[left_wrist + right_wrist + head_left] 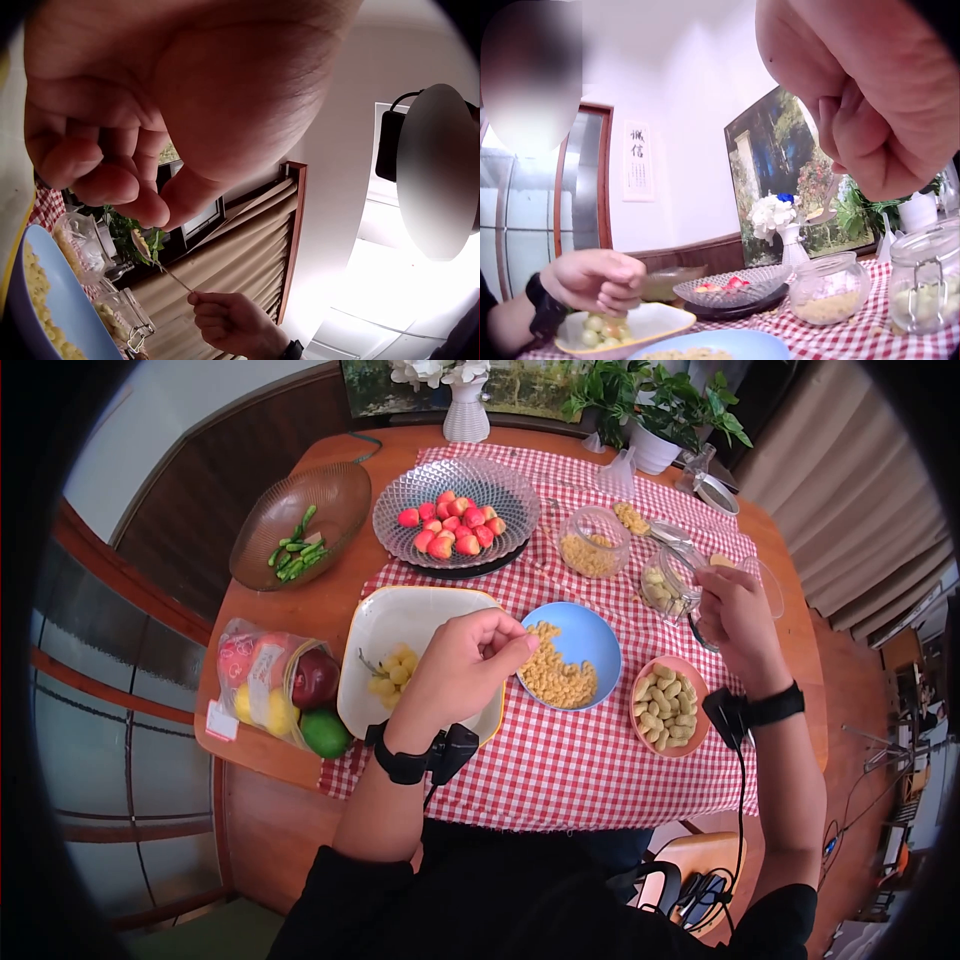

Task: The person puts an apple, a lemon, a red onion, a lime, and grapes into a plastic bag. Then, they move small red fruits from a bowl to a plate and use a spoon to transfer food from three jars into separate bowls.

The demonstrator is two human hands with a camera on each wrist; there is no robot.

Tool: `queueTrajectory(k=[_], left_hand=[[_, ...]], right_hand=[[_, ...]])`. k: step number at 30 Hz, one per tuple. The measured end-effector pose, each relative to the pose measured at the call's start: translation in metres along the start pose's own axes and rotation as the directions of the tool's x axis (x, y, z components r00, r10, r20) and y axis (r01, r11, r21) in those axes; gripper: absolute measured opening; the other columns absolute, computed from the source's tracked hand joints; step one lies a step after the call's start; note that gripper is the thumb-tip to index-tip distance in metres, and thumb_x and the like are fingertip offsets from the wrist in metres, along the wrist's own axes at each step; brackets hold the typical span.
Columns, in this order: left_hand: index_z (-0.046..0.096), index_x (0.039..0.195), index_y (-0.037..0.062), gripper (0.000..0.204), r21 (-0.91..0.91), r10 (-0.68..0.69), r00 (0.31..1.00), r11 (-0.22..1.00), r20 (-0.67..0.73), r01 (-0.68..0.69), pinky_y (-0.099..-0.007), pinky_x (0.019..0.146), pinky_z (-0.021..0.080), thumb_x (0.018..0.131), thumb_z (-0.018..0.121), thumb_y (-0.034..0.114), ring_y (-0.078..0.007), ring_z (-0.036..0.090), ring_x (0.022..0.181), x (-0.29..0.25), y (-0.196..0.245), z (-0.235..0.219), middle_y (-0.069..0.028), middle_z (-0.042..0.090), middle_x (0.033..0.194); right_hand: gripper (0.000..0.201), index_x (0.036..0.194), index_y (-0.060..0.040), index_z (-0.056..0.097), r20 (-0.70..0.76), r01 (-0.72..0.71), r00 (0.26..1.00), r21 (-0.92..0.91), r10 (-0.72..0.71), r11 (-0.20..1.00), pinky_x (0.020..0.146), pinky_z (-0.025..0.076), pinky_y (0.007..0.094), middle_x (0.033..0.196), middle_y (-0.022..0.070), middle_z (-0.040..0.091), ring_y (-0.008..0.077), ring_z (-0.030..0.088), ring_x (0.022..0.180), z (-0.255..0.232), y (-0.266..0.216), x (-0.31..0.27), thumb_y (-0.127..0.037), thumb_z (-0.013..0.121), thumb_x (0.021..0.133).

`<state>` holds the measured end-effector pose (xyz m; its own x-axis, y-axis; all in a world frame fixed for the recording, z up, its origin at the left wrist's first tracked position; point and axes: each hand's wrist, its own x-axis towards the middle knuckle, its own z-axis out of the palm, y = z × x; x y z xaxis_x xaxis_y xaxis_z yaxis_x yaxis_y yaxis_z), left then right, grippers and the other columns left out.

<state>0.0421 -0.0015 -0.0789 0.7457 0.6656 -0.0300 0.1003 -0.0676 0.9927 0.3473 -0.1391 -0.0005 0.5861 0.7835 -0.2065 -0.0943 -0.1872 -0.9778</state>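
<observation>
My right hand [735, 615] grips the handle of a metal spoon [141, 246], raised above the jars. Small yellow pasta-like pieces lie in the spoon's bowl. My left hand [465, 660] hovers by the left rim of the blue plate [590, 628], fingers loosely curled, thumb close to the index fingertip, nothing visible between them. More of the yellow pieces [560, 678] are spread on that plate. Behind it stands an open glass jar [594, 542], partly filled with the same pieces. A clip-top glass jar [926, 281] with pale contents sits near my right hand.
Left of the plate, a white dish [400, 605] holds grapes. A bag of fruit [265, 680] lies further left. At the back are a glass bowl [395, 495] with red fruit and a brown bowl [255, 525] with green peppers. Peanuts fill a pink dish [668, 750] at right.
</observation>
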Motion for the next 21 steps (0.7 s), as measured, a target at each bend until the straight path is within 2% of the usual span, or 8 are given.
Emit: queueTrajectory(k=[1,3,4,8,13,16,20,21], left_hand=[[0.07,0.102,-0.0005,0.013,0.0,-0.006,1.0,1.0,0.0,0.006,-0.0194,0.067,0.046,0.101,0.069,0.013,-0.0013,0.057,0.074,0.0,0.0,0.0,0.0036,0.066,0.084],[0.07,0.102,-0.0004,0.014,-0.002,0.002,1.0,1.0,-0.003,-0.002,-0.0194,0.067,0.046,0.101,0.069,0.013,-0.0012,0.057,0.074,0.0,0.0,0.0,0.0038,0.066,0.084],[0.07,0.102,-0.0004,0.014,-0.003,0.007,1.0,1.0,-0.005,-0.007,-0.0194,0.066,0.046,0.101,0.069,0.013,-0.0012,0.057,0.073,0.0,0.0,0.0,0.0039,0.066,0.084],[0.07,0.102,-0.0003,0.014,-0.017,0.004,1.0,1.0,-0.006,-0.004,-0.0195,0.066,0.045,0.101,0.069,0.014,-0.0011,0.056,0.073,-0.001,0.002,-0.001,0.0041,0.065,0.083],[0.069,0.101,-0.0003,0.014,0.008,0.029,0.999,1.0,-0.017,-0.029,-0.0196,0.065,0.046,0.101,0.07,0.014,-0.0014,0.057,0.072,0.0,-0.001,-0.001,0.0038,0.066,0.083],[0.071,0.096,-0.0017,0.018,-0.021,0.05,0.995,0.998,-0.084,-0.052,-0.0233,0.061,0.046,0.098,0.073,0.016,-0.004,0.056,0.066,0.002,-0.004,0.0,0.0011,0.066,0.074],[0.068,0.101,-0.0004,0.013,0.023,0.021,0.999,1.0,-0.045,-0.02,-0.0198,0.066,0.047,0.101,0.069,0.013,-0.0018,0.058,0.073,0.001,-0.003,-0.003,0.0031,0.067,0.083],[0.068,0.101,-0.0003,0.013,0.015,0.02,0.999,1.0,-0.043,-0.019,-0.0199,0.067,0.047,0.101,0.069,0.013,-0.0019,0.058,0.073,0.001,-0.003,-0.002,0.0031,0.067,0.083]], right_hand=[[0.014,0.093,0.0008,0.063,0.001,0.004,1.0,-0.001,-0.004,1.0,0.044,0.033,0.0261,0.063,-0.0038,0.05,0.0056,0.042,0.049,0.002,0.008,0.016,-0.01,0.059,0.101],[0.019,0.091,0.0051,0.066,-0.018,0.281,0.915,-0.687,-0.402,0.67,0.054,0.047,0.0353,0.069,0.0081,0.066,0.0153,0.059,0.055,0.007,0.024,0.039,-0.011,0.06,0.099],[0.02,0.092,0.0066,0.067,0.069,0.389,0.837,-0.772,-0.542,0.502,0.065,0.053,0.0437,0.079,0.0218,0.072,0.0312,0.07,0.064,0.023,0.017,0.029,-0.011,0.061,0.098],[0.017,0.092,0.0043,0.066,0.253,0.501,0.631,-0.855,-0.733,0.136,0.062,0.052,0.0456,0.075,0.0262,0.068,0.0426,0.068,0.068,0.029,0.02,0.024,-0.01,0.062,0.098],[0.014,0.092,0.0055,0.065,0.179,0.512,0.667,-0.816,-0.723,0.27,0.059,0.049,0.0397,0.07,0.0212,0.066,0.0331,0.066,0.06,0.026,0.013,-0.02,-0.007,0.063,0.097],[0.017,0.093,0.0077,0.068,0.134,0.392,0.893,-0.701,-0.429,0.596,0.061,0.049,0.0353,0.073,0.0188,0.067,0.0175,0.064,0.065,0.02,0.019,-0.055,-0.008,0.065,0.097],[0.018,0.091,0.0079,0.067,0.184,0.338,0.934,-0.731,-0.306,0.593,0.06,0.051,0.0363,0.07,0.0201,0.068,0.0238,0.069,0.063,0.019,0.039,-0.091,-0.009,0.064,0.097],[0.017,0.092,0.0082,0.067,0.184,0.321,0.941,-0.75,-0.284,0.578,0.06,0.049,0.0326,0.07,0.0152,0.066,0.0171,0.065,0.064,0.018,0.045,-0.095,-0.008,0.065,0.097]])
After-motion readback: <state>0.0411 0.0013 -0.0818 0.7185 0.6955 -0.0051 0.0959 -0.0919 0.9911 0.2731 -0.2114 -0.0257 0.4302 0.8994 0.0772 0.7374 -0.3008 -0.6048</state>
